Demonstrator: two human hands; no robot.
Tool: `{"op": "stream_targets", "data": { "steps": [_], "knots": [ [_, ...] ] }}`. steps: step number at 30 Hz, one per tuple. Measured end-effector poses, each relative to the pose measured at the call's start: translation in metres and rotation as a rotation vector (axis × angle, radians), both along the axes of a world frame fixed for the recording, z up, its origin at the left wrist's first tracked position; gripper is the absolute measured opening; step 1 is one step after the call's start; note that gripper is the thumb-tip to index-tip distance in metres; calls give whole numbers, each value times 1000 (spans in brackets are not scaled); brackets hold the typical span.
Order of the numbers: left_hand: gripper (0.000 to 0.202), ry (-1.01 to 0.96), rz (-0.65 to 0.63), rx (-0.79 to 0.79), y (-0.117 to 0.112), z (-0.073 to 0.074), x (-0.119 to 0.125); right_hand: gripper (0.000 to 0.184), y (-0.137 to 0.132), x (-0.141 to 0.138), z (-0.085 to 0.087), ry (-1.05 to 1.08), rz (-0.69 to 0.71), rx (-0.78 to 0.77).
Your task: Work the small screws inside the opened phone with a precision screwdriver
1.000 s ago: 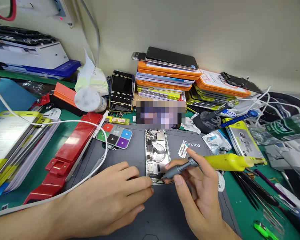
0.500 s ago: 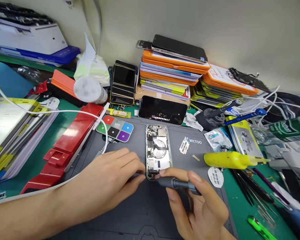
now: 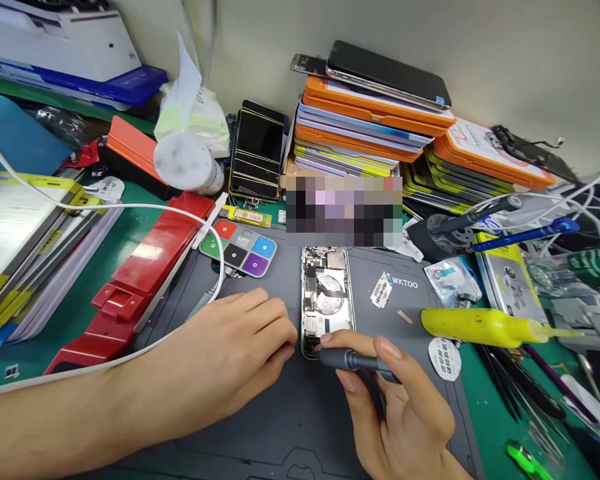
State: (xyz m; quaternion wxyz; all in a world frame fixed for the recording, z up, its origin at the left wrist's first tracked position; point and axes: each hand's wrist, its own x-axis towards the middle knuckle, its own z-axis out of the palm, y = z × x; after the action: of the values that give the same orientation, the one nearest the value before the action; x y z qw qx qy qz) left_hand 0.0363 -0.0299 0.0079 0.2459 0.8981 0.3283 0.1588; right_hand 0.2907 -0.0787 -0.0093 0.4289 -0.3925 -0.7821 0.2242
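- at the left end of the bench, what do you have?
- a red stand [image 3: 145,277], lying slantwise, with a white cable [image 3: 105,205] crossing over it. neither looks involved in the work.
- and next to that?
- the left hand [image 3: 240,350]. its fingers are curled in together, but i cannot tell whether they pinch anything; the undersides are hidden. 1 second ago its fingertips lapped over the lower left corner of the phone. now they sit just beside that edge.
- behind it?
- a pad of coloured squares [image 3: 239,248], flat on the grey mat [image 3: 260,427].
- where is the phone?
- the bared phone [image 3: 329,303] lies face up at the middle of the mat, its inner parts showing, between the 2 hands.
- has the tool changed too?
- yes. the grey tool [image 3: 353,360] pointed slantwise down at the lower end 1 second ago; now its handle lies nearly level, left end at the lower right corner. the fine tip is hidden.
- who holds it?
- the right hand [image 3: 400,400], pinching the handle between thumb and fingers, index fingertip at the phone's bottom edge.
- so what does that mean for the work?
- my judgement: attention remains on the bottom end, with the right hand doing the finer part and the left steadying less.
- further right?
- a thin strip [image 3: 405,317], which the right hand covered 1 second ago, then a yellow bottle [image 3: 480,325] on its side.
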Motion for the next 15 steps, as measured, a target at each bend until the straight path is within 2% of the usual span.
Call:
{"op": "stream_targets", "data": {
  "steps": [8,11,15],
  "knots": [
    [17,10,-5,13,0,0,0,89,0,2,-3,17,20,-7],
    [16,6,-6,12,0,-1,0,90,1,3,0,-51,11,42],
    [13,-3,-10,-11,0,-2,1,67,6,-3,13,-267,15,185]
  ]
}}
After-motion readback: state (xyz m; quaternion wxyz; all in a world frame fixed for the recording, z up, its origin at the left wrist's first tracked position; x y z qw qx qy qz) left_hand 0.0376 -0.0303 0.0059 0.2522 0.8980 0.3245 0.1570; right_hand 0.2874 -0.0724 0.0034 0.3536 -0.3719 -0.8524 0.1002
